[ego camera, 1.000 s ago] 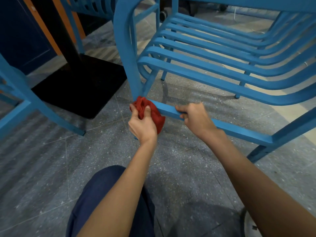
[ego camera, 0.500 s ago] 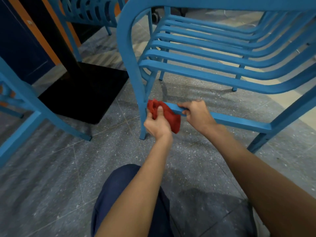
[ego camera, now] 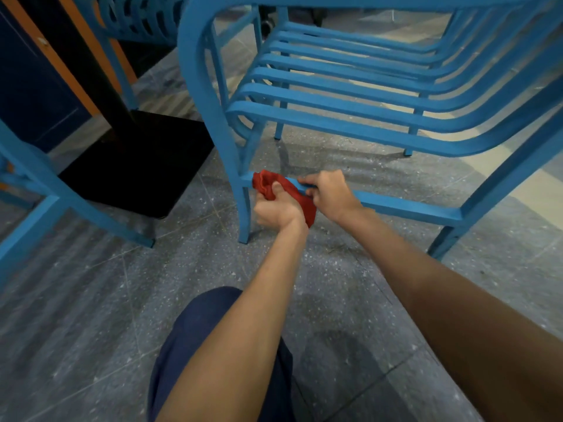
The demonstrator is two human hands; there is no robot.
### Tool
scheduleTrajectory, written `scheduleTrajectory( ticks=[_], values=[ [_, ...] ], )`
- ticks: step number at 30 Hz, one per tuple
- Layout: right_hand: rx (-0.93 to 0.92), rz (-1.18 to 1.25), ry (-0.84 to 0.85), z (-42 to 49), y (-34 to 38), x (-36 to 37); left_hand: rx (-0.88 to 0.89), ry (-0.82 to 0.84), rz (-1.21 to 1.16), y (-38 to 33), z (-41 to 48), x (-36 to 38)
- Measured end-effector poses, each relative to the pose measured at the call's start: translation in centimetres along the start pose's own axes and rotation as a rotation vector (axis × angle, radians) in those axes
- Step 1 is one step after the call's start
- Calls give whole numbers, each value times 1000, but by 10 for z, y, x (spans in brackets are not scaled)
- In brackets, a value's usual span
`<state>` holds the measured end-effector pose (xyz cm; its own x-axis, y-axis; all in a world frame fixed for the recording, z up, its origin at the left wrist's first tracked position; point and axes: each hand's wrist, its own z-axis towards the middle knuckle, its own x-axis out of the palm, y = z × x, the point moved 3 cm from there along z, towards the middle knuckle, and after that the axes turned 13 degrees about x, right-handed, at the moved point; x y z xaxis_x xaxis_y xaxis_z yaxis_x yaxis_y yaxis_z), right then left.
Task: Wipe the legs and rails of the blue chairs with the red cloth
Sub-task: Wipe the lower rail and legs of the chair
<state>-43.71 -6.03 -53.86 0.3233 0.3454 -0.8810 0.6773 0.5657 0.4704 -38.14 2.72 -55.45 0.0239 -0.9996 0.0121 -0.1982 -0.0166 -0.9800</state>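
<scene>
Two hands meet on the low side rail [ego camera: 405,208] of the nearest blue chair [ego camera: 335,108]. The left hand [ego camera: 275,210] is clenched around the bunched red cloth [ego camera: 264,181], thumb on top, pressing it on the rail's end. Just left of that hand the rail joins the chair's front leg [ego camera: 243,214], so the cloth sits nearly against that corner. The right hand [ego camera: 330,193] grasps the same rail, fingers curled over its upper edge, and touches the cloth's trailing fold.

Right of the right hand the rail runs bare to the rear leg [ego camera: 451,236]. Above both hands the curved front edge of the slatted seat [ego camera: 350,129] overhangs, with an open gap between seat and rail. Beneath the hands lies grey speckled floor [ego camera: 91,300], open toward the person's knee [ego camera: 195,330].

Left of the left hand, past the front leg, a black table base [ego camera: 137,166] lies flat on the floor. Further left stands another blue chair's leg [ego camera: 76,205], its foot near that base's corner.
</scene>
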Motion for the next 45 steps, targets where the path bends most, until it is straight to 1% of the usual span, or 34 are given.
scheduleTrajectory(
  ticks=[2,5,8,9,13,17,22,26,32,33,35,37,39,42,45],
  values=[
    [-28,28,64,0,-6,-18,1,59,47,5,-13,4],
    [-25,19,70,-7,-33,-55,-8,195,79,12,-29,9],
    [12,-82,83,-24,-75,-85,-27,269,64,17,-26,6],
    [29,-110,108,-29,-89,-90,-23,265,44,15,-23,3],
    [111,-152,189,-43,-133,-90,21,131,13,12,-10,0],
    [64,-104,177,-46,-142,-83,58,57,32,15,-23,12],
    [4,-101,169,-46,-147,-79,91,40,81,18,-59,28],
    [3,-99,154,-48,-149,-74,134,94,121,28,-88,41],
    [24,-61,116,-49,-150,-74,221,287,282,41,-117,51],
    [24,-57,113,-49,-149,-74,210,314,270,41,-119,50],
    [28,-56,103,-49,-149,-74,129,334,175,41,-118,48],
    [28,-59,100,-49,-146,-74,28,295,34,36,-108,43],
    [31,-43,97,-50,-146,-75,-27,230,-53,30,-94,36],
    [42,-34,100,-51,-145,-76,-16,113,-88,23,-72,27],
    [79,-5,114,-53,-146,-78,16,81,-51,20,-61,28]
  ],
)
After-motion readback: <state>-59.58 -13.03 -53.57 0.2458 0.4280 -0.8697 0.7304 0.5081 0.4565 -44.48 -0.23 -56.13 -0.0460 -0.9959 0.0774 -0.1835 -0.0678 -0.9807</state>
